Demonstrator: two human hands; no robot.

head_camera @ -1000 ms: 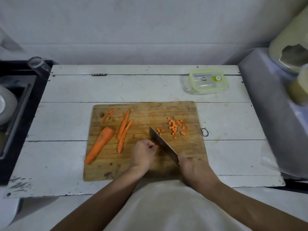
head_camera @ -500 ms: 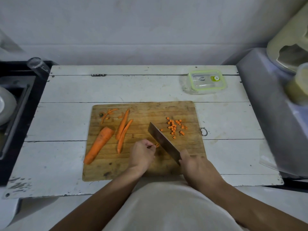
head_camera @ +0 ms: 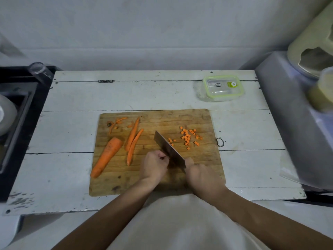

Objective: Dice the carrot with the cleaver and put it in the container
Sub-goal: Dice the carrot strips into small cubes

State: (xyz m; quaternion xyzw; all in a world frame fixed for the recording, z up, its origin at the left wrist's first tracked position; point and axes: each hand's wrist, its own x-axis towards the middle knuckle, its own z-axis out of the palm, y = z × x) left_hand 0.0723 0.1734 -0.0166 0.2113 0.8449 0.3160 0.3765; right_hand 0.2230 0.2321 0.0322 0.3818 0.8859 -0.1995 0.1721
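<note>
Centrally, a wooden cutting board (head_camera: 155,184) lies on a white plank table (head_camera: 72,98). The right hand (head_camera: 201,175) grips the handle of a cleaver (head_camera: 168,150), its blade angled away to the left and resting on the board. The left hand (head_camera: 155,164) is curled just left of the blade; whatever its fingertips pinch is too small to tell. Diced carrot cubes (head_camera: 188,138) lie scattered right of the blade. A large carrot half (head_camera: 107,156) and two long carrot strips (head_camera: 133,141) lie on the board's left. A lidded clear container with a green rim (head_camera: 222,88) sits at the table's far right, well apart.
</note>
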